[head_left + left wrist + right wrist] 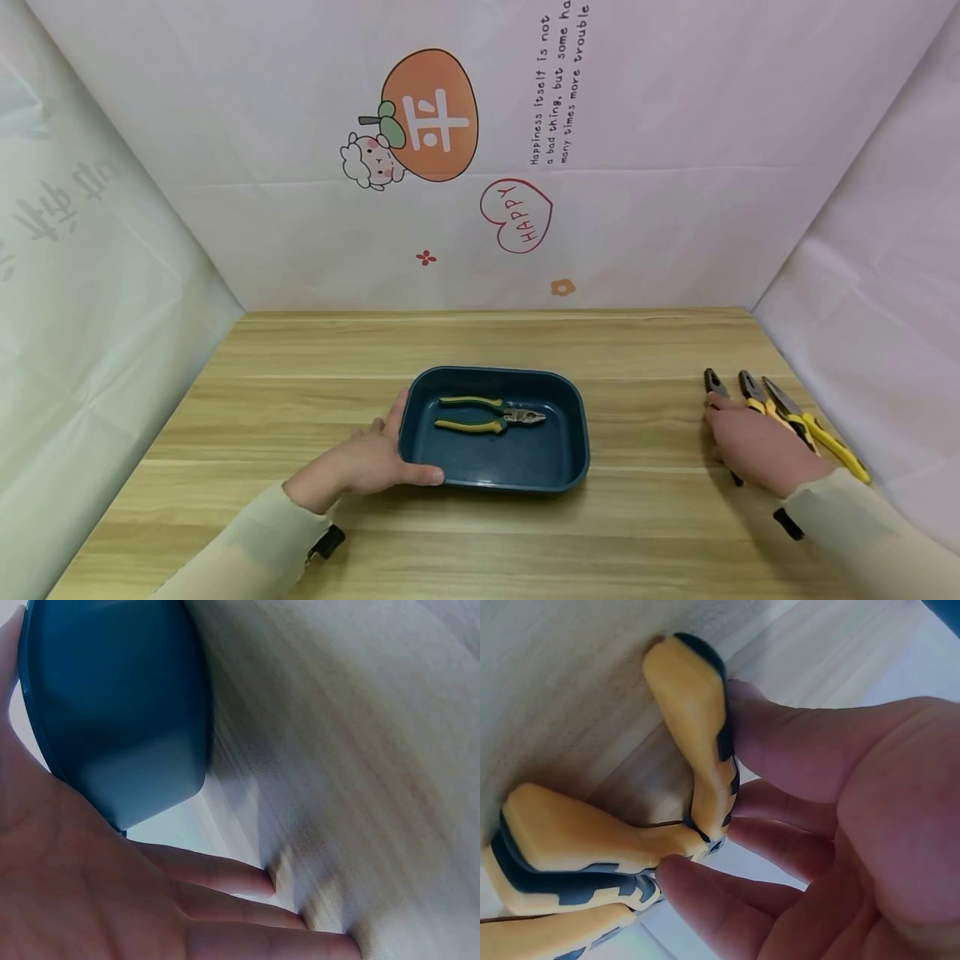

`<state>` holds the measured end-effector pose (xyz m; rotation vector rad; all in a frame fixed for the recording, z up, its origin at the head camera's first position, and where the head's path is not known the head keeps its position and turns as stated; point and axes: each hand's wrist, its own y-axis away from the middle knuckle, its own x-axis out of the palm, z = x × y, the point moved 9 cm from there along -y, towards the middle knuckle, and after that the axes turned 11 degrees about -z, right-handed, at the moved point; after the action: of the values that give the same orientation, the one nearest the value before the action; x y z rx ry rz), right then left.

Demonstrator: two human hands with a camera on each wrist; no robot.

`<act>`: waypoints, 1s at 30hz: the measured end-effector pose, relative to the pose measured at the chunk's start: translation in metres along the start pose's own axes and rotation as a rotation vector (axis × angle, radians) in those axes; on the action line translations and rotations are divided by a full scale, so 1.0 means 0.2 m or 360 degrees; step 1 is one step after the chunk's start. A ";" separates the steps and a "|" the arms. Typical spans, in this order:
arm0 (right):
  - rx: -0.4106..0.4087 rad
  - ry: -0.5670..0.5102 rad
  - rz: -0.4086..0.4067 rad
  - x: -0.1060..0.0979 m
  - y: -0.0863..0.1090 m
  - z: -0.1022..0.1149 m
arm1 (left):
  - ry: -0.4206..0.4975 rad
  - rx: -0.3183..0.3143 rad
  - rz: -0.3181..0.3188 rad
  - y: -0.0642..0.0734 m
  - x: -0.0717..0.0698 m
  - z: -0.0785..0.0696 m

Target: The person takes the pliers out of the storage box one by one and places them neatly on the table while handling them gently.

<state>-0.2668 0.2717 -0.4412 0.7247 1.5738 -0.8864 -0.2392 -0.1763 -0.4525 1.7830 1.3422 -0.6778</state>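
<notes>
My left hand (367,462) rests at the left end of a dark blue rectangular bin (495,462). Its thumb lies along the front rim, and the straight fingers (217,874) touch the tabletop beside the bin wall. Inside the bin lie pliers with green and yellow handles (471,427). On the right side, my right hand (761,442) grips the leftmost pliers of a row, whose dark head (715,381) shows past the fingers. In the right wrist view, the thumb presses one yellow-and-black handle (690,697), with the forefinger against the other side near the pivot.
Close to the right hand lie more pliers (750,386) and long-nosed pliers with yellow handles (838,448). White printed sheets (637,233) stand behind and at both sides of the wooden table (300,358).
</notes>
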 end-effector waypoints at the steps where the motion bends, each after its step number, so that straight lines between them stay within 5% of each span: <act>1: -0.0017 0.0023 -0.0005 0.00 0.00 0.00 | 0.0000 -0.0002 -0.0001 0.00 0.00 0.00; 6: -0.0009 0.0002 0.0006 -0.01 -0.02 0.00 | 0.0001 -0.0001 -0.0006 0.00 0.00 0.00; 12: 0.0348 -0.0407 0.0103 -0.11 -0.18 0.01 | -0.0009 0.0003 -0.0010 0.00 0.00 0.00; 17: 0.0613 -0.1309 0.0246 -0.24 -0.38 0.13 | -0.0009 0.0005 -0.0005 0.00 0.00 0.00; 21: 0.0719 -0.1949 0.0490 -0.26 -0.53 0.31 | -0.0001 -0.0003 0.0004 0.00 0.01 0.01; 26: 0.0694 -0.2042 0.0822 -0.22 -0.68 0.57 | 0.0016 -0.0009 0.0011 0.00 0.01 0.01; 30: 0.0656 -0.1967 0.0915 -0.15 -0.78 0.72 | 0.0018 -0.0010 0.0010 0.00 0.01 0.01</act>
<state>-0.3165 0.0668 -0.4002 0.6380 0.0730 -0.9230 -0.2390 -0.1763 -0.4546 1.7878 1.3441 -0.6602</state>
